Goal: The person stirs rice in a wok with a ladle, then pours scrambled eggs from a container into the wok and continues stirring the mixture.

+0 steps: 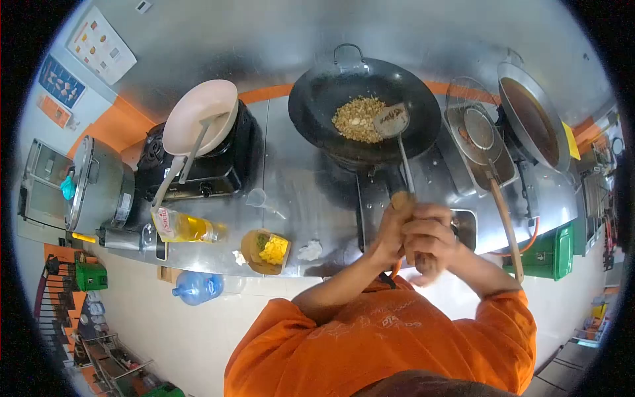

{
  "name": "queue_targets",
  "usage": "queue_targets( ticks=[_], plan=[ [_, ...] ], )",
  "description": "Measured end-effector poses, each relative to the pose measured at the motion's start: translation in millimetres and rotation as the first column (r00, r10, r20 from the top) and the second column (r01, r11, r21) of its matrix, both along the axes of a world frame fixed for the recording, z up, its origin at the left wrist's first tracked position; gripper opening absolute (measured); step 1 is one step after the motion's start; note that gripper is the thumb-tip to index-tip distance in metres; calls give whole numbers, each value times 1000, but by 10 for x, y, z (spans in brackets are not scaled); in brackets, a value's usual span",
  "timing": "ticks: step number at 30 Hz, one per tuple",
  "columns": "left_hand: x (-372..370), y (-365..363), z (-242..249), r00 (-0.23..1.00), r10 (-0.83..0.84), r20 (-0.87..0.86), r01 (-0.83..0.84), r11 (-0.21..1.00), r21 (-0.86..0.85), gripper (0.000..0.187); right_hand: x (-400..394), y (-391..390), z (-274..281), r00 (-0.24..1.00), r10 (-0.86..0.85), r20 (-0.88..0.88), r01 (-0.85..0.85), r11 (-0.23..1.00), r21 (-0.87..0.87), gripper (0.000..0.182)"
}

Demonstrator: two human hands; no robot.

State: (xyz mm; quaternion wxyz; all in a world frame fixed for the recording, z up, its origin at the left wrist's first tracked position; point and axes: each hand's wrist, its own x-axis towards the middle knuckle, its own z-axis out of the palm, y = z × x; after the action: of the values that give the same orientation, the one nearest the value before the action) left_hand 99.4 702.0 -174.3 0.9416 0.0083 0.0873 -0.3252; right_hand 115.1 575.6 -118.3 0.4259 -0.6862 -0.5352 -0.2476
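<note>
A dark wok (317,119) stands on the steel counter with chopped, golden-brown bits (357,118) in its middle. The flat head of a wok turner (391,122) lies on these bits, and its metal shaft runs back to my hands. My right hand (433,235) is closed with curled fingers at the near end of the shaft. Close against it, my left hand (390,231) is closed too, beside a rounded wooden end (401,200). The hands overlap and hide what my left hand grips. Part of my right hand is blurred.
Left are a pink pan (198,122) with a ladle on a black stove (218,175), an oil bottle (188,227) and a carton of yellow and green food (254,251). Right are a wooden-handled strainer (499,212), a steel tray (456,172) and a wok of dark liquid (559,142).
</note>
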Motion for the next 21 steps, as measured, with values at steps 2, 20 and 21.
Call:
queue_targets(
  ticks=[2,20,21],
  plan=[
    [-76,116,159,999,28,24,-36,879,475,15,-188,-104,46,946,-116,-302,127,992,18,49],
    [101,636,-5,998,-34,49,2,843,538,28,1663,-541,2057,682,-720,124,250,71,-966,24],
    [103,670,22,1000,-22,15,10,840,543,29,1693,-444,2134,579,-807,116,136,-44,-990,27]
  ],
)
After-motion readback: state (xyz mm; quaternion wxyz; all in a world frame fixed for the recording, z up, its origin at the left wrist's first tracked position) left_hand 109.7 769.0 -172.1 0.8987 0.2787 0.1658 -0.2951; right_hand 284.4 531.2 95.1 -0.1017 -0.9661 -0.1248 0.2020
